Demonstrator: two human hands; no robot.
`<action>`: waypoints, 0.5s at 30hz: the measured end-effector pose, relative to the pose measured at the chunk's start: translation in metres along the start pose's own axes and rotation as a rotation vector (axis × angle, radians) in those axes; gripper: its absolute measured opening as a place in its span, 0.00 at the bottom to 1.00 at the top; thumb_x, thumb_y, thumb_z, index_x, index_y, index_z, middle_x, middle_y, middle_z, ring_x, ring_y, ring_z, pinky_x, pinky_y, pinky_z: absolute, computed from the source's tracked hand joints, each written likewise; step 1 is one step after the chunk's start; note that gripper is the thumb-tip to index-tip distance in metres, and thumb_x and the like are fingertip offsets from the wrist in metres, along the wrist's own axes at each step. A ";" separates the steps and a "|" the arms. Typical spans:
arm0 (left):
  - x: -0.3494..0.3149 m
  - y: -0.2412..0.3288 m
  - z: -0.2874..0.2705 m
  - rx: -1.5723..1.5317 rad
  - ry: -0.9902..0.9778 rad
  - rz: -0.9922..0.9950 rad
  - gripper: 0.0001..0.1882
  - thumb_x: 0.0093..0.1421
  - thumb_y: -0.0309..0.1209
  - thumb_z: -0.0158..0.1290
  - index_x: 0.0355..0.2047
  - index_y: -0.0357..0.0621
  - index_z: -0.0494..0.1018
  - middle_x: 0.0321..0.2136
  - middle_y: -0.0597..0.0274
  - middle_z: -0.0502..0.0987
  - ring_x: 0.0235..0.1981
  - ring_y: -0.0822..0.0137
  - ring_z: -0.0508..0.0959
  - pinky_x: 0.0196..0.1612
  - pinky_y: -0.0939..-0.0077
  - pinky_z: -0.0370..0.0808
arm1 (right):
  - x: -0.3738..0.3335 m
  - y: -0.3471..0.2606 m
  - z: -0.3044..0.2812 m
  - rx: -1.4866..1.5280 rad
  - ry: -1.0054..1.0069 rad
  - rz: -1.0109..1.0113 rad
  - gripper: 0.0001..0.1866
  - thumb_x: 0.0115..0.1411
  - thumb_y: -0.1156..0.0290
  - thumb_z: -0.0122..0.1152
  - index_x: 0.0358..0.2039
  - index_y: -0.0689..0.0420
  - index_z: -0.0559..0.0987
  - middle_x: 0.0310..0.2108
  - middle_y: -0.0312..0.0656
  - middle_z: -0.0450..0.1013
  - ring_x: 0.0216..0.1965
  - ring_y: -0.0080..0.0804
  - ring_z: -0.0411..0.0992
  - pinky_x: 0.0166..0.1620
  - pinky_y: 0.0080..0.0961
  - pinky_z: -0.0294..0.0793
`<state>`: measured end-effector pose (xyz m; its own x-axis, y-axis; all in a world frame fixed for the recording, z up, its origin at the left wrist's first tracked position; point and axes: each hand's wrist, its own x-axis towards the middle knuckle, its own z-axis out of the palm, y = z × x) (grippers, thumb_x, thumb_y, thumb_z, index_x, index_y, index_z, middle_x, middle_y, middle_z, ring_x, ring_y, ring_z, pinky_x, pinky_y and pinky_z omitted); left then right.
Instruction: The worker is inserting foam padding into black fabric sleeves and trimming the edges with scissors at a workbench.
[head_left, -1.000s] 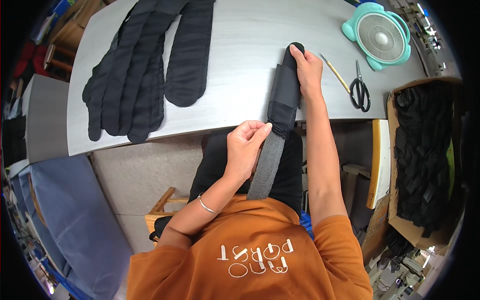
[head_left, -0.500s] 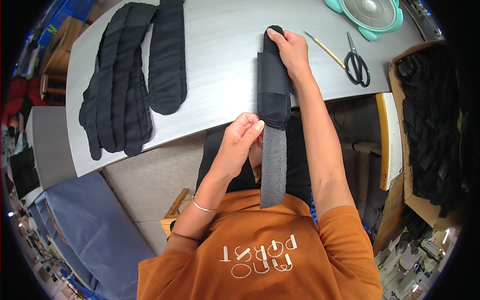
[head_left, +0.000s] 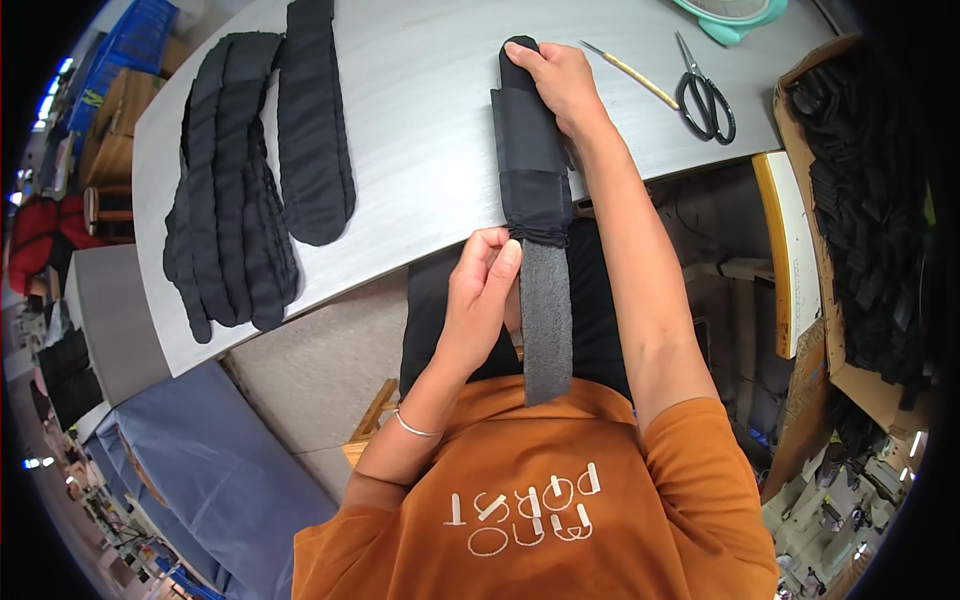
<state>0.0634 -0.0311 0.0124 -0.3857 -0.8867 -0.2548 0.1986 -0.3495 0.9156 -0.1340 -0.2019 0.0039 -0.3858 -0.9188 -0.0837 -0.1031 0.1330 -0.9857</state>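
My right hand [head_left: 557,80] grips the rounded far end of a black fabric sleeve [head_left: 533,150], its thumb pressed on top. The sleeve lies lengthwise over the table's near edge and bunches into folds at its lower mouth. There my left hand [head_left: 484,285] pinches the gathered edge between thumb and fingers. Out of the mouth hangs a strip of grey, felt-like padding [head_left: 547,325], reaching down to my shirt. How far the padding runs inside the sleeve is hidden.
On the white table [head_left: 415,110], several flat black fabric strips [head_left: 230,180] lie at the left. A pointed tool with a yellow handle [head_left: 643,80], black-handled scissors [head_left: 706,105] and a turquoise fan [head_left: 735,15] are at the right. Beyond stands a cardboard box [head_left: 858,385] of black pieces.
The view has turned a little, shifting the whole scene. Both hands keep their holds on the sleeve, and the padding hangs from its mouth much as before.
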 end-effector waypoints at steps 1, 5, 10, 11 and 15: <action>0.000 -0.001 0.003 -0.264 -0.019 -0.131 0.14 0.73 0.40 0.45 0.44 0.42 0.70 0.35 0.66 0.75 0.37 0.78 0.72 0.42 0.79 0.71 | 0.001 0.002 -0.001 0.004 0.006 0.000 0.19 0.60 0.59 0.67 0.21 0.61 0.76 0.18 0.31 0.69 0.19 0.17 0.65 0.21 0.21 0.67; 0.017 0.013 0.013 -0.578 -0.183 -0.367 0.26 0.72 0.48 0.43 0.53 0.34 0.71 0.46 0.54 0.79 0.44 0.66 0.78 0.49 0.70 0.76 | 0.002 0.004 -0.001 -0.021 -0.021 -0.019 0.19 0.60 0.59 0.66 0.22 0.62 0.77 0.19 0.34 0.71 0.19 0.19 0.68 0.22 0.22 0.70; 0.053 0.034 0.016 -0.481 -0.213 -0.374 0.27 0.72 0.44 0.44 0.54 0.27 0.68 0.47 0.44 0.78 0.46 0.57 0.81 0.52 0.62 0.79 | -0.004 0.002 0.002 -0.151 0.013 -0.106 0.21 0.61 0.57 0.64 0.22 0.62 0.76 0.17 0.33 0.70 0.19 0.20 0.68 0.23 0.22 0.70; 0.056 0.036 0.017 -0.414 -0.231 -0.367 0.24 0.70 0.41 0.47 0.52 0.27 0.70 0.45 0.45 0.79 0.44 0.58 0.82 0.50 0.63 0.80 | -0.004 0.002 0.002 -0.176 0.024 -0.131 0.21 0.61 0.56 0.63 0.21 0.62 0.76 0.16 0.33 0.69 0.18 0.20 0.67 0.23 0.24 0.70; 0.053 0.024 0.021 -0.368 -0.165 -0.369 0.14 0.67 0.33 0.54 0.43 0.31 0.73 0.35 0.53 0.80 0.33 0.65 0.82 0.42 0.68 0.82 | -0.004 0.004 0.006 -0.328 0.072 -0.287 0.24 0.62 0.55 0.61 0.19 0.63 0.73 0.14 0.37 0.67 0.17 0.23 0.63 0.23 0.28 0.67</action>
<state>0.0287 -0.0803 0.0279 -0.6196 -0.6367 -0.4591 0.3146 -0.7373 0.5978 -0.1277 -0.2000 -0.0003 -0.3610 -0.9090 0.2084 -0.4962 -0.0020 -0.8682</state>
